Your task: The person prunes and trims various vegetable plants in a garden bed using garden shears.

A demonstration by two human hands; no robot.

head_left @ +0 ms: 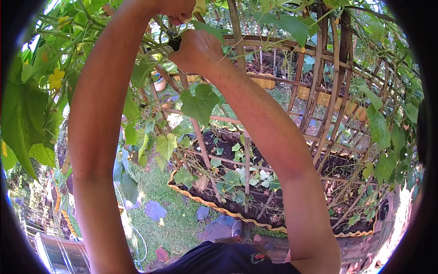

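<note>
Both my arms reach up to the vines at the top of the head view. My left hand (177,10) is closed, its fingers curled among stems and partly cut off by the upper edge. Just below and to its right, my right hand (197,49) is closed in a fist with its back towards me. A small black object (174,44) shows beside the right fist, too hidden to name. Green leaves (207,31) and thin stems surround both hands. What either hand grips is hidden.
A trellis of wooden sticks (319,73) curves across the right, with vines on it. Yellow flowers (56,78) and large leaves (23,114) hang at left. Below lie a yellow-edged soil bed (228,208), grass (159,233), stepping stones (155,210) and a pale hose (142,239).
</note>
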